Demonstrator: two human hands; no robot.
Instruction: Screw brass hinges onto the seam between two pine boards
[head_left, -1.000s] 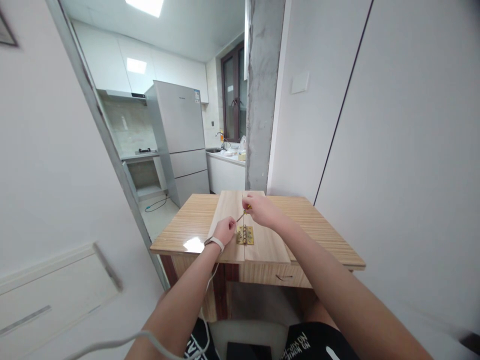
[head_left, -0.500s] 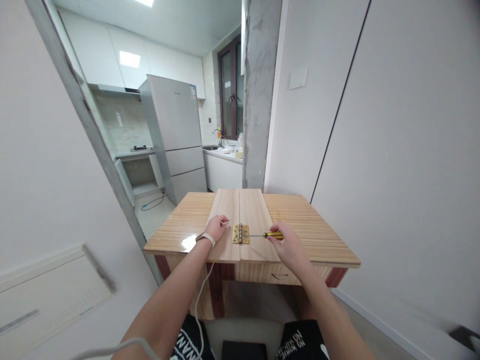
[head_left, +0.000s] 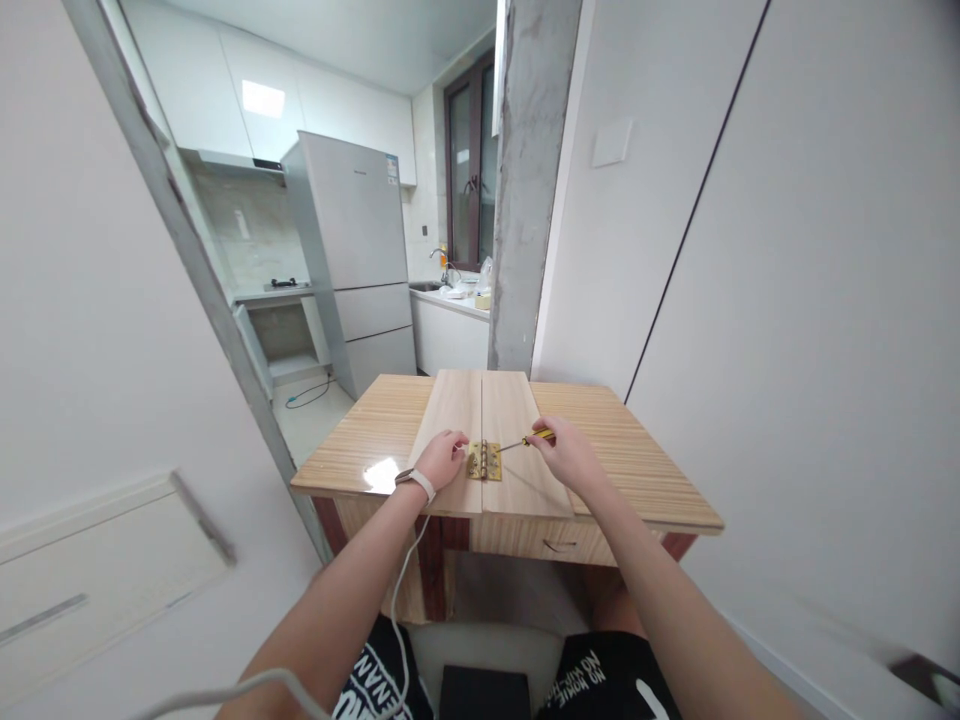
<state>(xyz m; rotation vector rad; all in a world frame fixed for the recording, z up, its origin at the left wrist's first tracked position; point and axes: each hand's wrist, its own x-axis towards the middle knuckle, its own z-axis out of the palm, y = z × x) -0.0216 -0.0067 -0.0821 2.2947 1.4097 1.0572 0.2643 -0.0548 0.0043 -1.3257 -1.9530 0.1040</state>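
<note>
A brass butt hinge [head_left: 484,461] lies unfolded across the seam between two pale wooden boards [head_left: 450,400], which rest side by side on a wood-grain table. My right hand [head_left: 568,452] grips a screwdriver [head_left: 541,437] with a yellow and black handle. Its thin shaft slants left and down, and the tip is at the hinge's right leaf; whether it sits in a screw is too small to tell. At the hinge's left edge is my left hand [head_left: 442,460], its fingers curled together. What those fingertips pinch, if anything, is hidden.
Under the boards stands the table [head_left: 630,455] with a drawer front [head_left: 517,538]. A white cable [head_left: 405,580] hangs by my left forearm. Beyond are a grey fridge [head_left: 360,220], a sink counter [head_left: 450,325] and a bare concrete pillar [head_left: 525,190]. White walls flank both sides.
My left hand has shifted right to the hinge's left edge. My right hand has raised the screwdriver's handle, so the shaft now slopes down toward the hinge. The camera view has shifted slightly.
</note>
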